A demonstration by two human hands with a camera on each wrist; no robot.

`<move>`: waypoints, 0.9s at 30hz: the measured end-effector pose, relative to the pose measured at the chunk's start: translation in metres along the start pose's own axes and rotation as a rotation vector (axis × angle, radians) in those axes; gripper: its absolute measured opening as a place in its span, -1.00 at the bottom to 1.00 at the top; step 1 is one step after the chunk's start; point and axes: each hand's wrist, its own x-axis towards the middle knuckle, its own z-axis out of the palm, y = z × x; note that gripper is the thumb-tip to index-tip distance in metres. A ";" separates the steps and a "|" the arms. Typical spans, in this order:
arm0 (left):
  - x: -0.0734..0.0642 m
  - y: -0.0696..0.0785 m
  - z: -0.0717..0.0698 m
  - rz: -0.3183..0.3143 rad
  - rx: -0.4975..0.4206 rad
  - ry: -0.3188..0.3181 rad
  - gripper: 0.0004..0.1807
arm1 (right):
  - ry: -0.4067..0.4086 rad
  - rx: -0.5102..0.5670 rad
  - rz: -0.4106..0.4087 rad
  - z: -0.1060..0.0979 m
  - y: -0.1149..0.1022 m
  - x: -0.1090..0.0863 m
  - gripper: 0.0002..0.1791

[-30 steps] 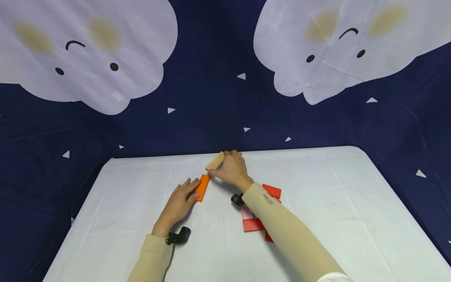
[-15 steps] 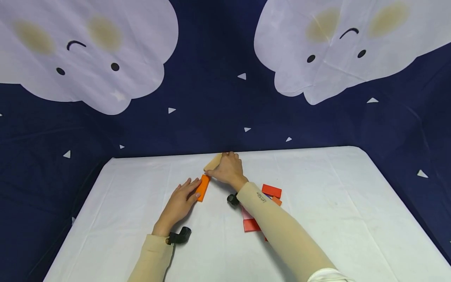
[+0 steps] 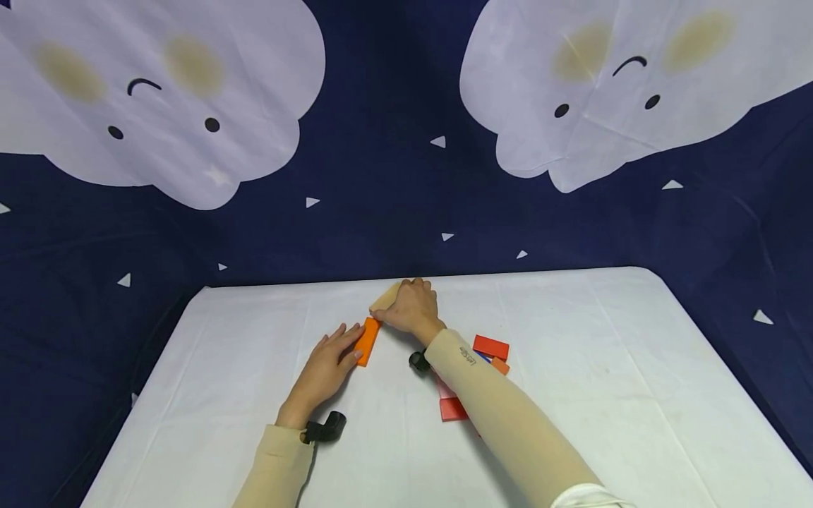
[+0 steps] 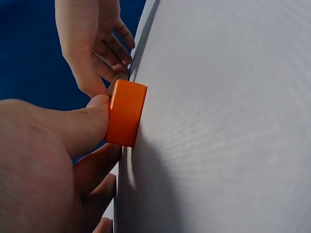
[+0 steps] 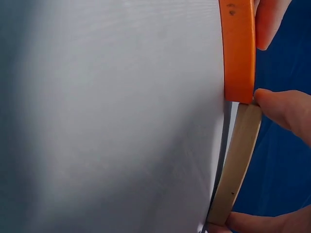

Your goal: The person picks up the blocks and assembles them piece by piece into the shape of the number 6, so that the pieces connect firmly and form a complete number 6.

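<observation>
The left hand rests its thumb and slightly parted, extended fingers on the orange rectangular block, which lies on the white cloth-covered table. Just beyond the orange block's far end, the right hand clamps the tan rectangular wooden block end to end between thumb and fingers. Right of the orange block lies a red rectangular block.

Beige sleeves and black wrist cameras
</observation>
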 end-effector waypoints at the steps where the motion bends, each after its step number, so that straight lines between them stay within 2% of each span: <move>1: 0.000 0.000 0.000 -0.002 0.001 -0.001 -0.46 | -0.001 -0.003 0.001 0.000 0.000 0.000 0.02; 9: 0.000 0.001 0.000 0.006 0.003 0.002 -0.46 | -0.026 -0.015 0.013 -0.001 -0.003 -0.002 0.02; 16: 0.000 0.002 0.000 0.001 0.002 -0.001 -0.46 | -0.018 -0.009 0.026 0.000 -0.002 -0.002 -0.10; 27: 0.001 0.000 0.001 -0.006 0.009 -0.003 -0.45 | 0.000 -0.010 0.036 0.000 -0.002 -0.002 -0.06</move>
